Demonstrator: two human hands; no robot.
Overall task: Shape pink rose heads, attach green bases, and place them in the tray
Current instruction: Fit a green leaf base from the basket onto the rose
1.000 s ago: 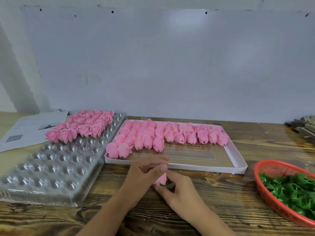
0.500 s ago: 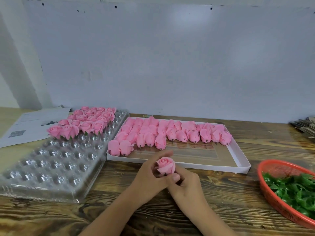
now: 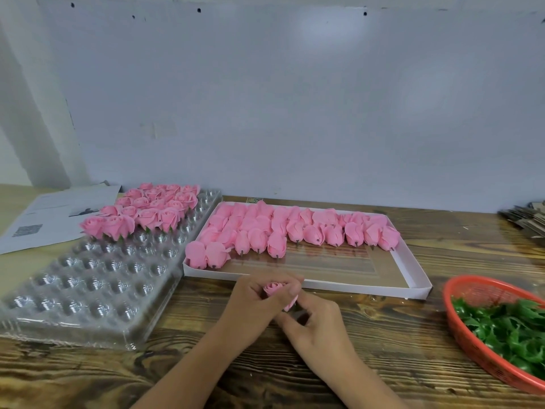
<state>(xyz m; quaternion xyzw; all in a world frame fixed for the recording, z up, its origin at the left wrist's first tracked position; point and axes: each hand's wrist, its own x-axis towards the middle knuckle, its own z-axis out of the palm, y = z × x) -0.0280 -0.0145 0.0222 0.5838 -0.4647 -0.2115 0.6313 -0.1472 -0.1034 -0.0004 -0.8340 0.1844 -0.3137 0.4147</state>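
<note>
A pink rose head [image 3: 274, 288] sits between my two hands just in front of the white box. My left hand [image 3: 259, 305] wraps its fingers and thumb round the flower, and only the top and a bit of its lower side show. My right hand [image 3: 315, 326] is right below it, fingers curled at the rose's underside; what it pinches is hidden. The clear plastic cell tray [image 3: 88, 278] lies at the left, with several finished roses [image 3: 147, 211] filling its far rows. Unshaped pink buds [image 3: 280, 228] lie in the white box [image 3: 413, 270].
A red mesh basket [image 3: 460, 329] of green bases [image 3: 501, 329] stands at the right edge. Printed paper [image 3: 44, 219] lies at the far left, and a stack of cardboard pieces [image 3: 525, 215] at the far right. A pale wall closes the back of the wooden table [image 3: 368, 349].
The rose was turned up and showing fully half a second ago; now my left hand has closed round it and lowered it slightly, with my right hand still at its underside.
</note>
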